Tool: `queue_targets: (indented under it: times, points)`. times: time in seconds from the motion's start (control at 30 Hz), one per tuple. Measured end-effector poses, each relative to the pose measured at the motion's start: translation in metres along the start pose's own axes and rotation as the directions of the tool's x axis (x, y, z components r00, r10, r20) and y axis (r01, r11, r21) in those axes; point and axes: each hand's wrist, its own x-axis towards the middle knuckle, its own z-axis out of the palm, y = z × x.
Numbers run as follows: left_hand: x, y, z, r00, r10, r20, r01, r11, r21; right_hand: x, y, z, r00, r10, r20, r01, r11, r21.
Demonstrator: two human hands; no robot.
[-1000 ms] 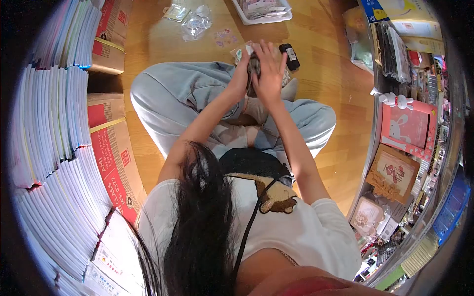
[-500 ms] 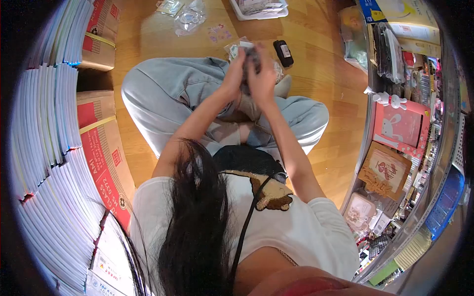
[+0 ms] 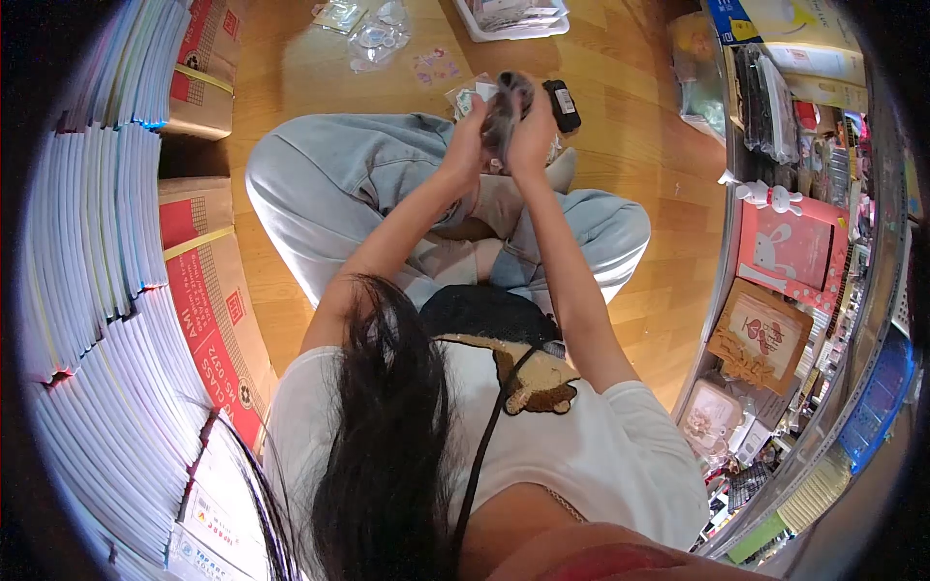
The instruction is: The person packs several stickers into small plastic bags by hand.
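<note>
Between both palms, above my crossed legs, is a dark, shiny bundle (image 3: pixel 504 111) that looks like it is in clear plastic; its exact kind is blurred. My left hand (image 3: pixel 466 145) presses it from the left side, fingers wrapped partly behind it. On the other side my right hand (image 3: pixel 533 136) grips it, thumb toward me. Just beyond the hands, small clear packets (image 3: pixel 467 100) lie on the floor, partly hidden. A black item with a white label (image 3: pixel 562 105) rests right of my right hand.
A white bin (image 3: pixel 518 31) of packets stands ahead, with clear plastic packaging (image 3: pixel 379 39) and a sticker sheet (image 3: pixel 436 67) on the floor. Stacked notebooks (image 3: pixel 92 223) and cardboard boxes (image 3: pixel 218 300) line the left. A crowded shelf (image 3: pixel 712 378) runs along the right.
The hands have parted slightly around the dark bundle, so more of it shows, its top standing higher between them. The view has shifted slightly.
</note>
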Motion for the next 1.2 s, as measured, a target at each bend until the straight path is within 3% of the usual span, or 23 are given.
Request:
queue_targets:
  times: [0.07,0.1,0.17,0.27,0.4,0.47,0.6,0.7,0.8,0.83,0.93,0.97,1.1,1.2]
  points:
    - [-0.001,0.009,0.001,0.998,0.067,0.013,-0.065,0.992,-0.107,-0.019,0.003,0.006,0.986,-0.157,0.062,0.161,0.985,-0.069]
    - [-0.006,0.017,0.002,0.999,-0.037,-0.022,0.033,0.99,-0.135,-0.032,-0.005,0.005,0.972,-0.214,0.1,0.221,0.973,-0.062]
    - [-0.007,0.013,0.003,0.999,-0.012,-0.035,0.009,0.995,-0.097,-0.04,-0.008,0.005,0.946,-0.287,0.153,0.296,0.954,-0.045]
    - [-0.008,0.009,0.006,0.998,0.024,-0.051,-0.026,0.999,-0.024,-0.023,0.001,0.0,0.949,-0.271,0.158,0.261,0.962,0.08]
    - [-0.011,-0.001,0.012,0.995,-0.065,-0.079,0.061,0.997,-0.046,-0.005,0.0,-0.001,0.98,-0.195,0.049,0.2,0.97,-0.139]
    - [-0.004,-0.003,0.001,0.999,-0.034,-0.002,0.034,0.999,0.012,0.003,0.006,-0.001,0.994,-0.106,0.012,0.106,0.962,-0.25]
    - [-0.004,0.012,0.002,0.994,0.082,0.069,-0.082,0.997,-0.001,0.01,0.003,-0.003,0.986,0.114,0.12,-0.131,0.981,0.145]
    - [-0.002,0.016,0.001,0.998,0.059,-0.037,-0.063,0.991,-0.121,0.004,0.006,0.002,0.995,-0.04,0.093,0.029,0.993,0.118]
    - [0.006,0.021,-0.011,0.998,0.064,0.022,-0.056,0.966,-0.251,-0.014,0.006,0.005,0.976,-0.208,0.063,0.204,0.977,0.063]
    - [0.007,0.022,-0.011,0.994,0.105,0.039,-0.094,0.97,-0.224,-0.023,0.002,0.005,0.981,-0.177,0.074,0.168,0.979,0.116]
    - [-0.005,0.011,0.002,1.0,0.015,0.015,-0.014,0.997,-0.074,-0.029,0.002,0.006,0.927,-0.367,0.079,0.372,0.927,-0.046]
    - [-0.012,0.01,0.011,0.995,-0.017,-0.1,0.015,1.0,-0.026,-0.022,0.006,0.006,0.877,-0.476,0.065,0.48,0.868,-0.127]
    - [-0.004,0.002,0.002,0.999,-0.002,-0.032,0.004,0.998,0.056,0.006,0.003,0.001,0.875,-0.482,0.033,0.475,0.846,-0.242]
    - [-0.008,-0.005,0.002,0.998,0.049,0.046,-0.053,0.994,0.096,0.03,0.015,-0.011,0.99,-0.142,0.01,0.14,0.962,-0.233]
